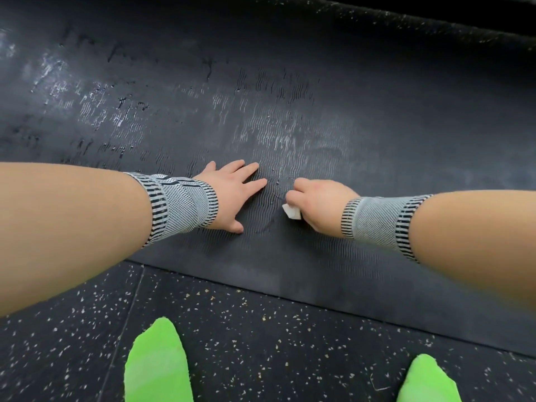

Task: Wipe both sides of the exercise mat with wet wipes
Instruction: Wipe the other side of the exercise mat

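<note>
Mat: exercise mat (290, 82), dark with a wavy ribbed texture, lies flat on the speckled floor (232, 343); its near edge runs just ahead of the person's green socks (158, 364)
Surface: pale streaks and a sheen across the far and left parts read as wet patches; the strip nearest the edge looks matt, probably not yet wiped
Left hand: left hand (232, 195) lies flat on the mat, fingers straight and spread, pressing down as if to pin it
Right hand: right hand (316, 203) is curled around a wet wipe (292, 211), of which only a small white corner shows below the fingers; knuckles sit against the mat just beside the left fingertips
Wrists: both carry grey knitted wrist supports (179, 207)
Stage: by my judgement, mid-way on one face; nothing shows whether the other face is done
Risk, wipe: bunched so tightly, little of it meets the mat, so strokes may leave gaps
Risk, mat: a hard push could slide or ruck the mat if the flat hand lifts
Risk, ribs: the texture may trap dirt or fray the wipe
Risk, footing: socks on damp flooring could slip
</note>
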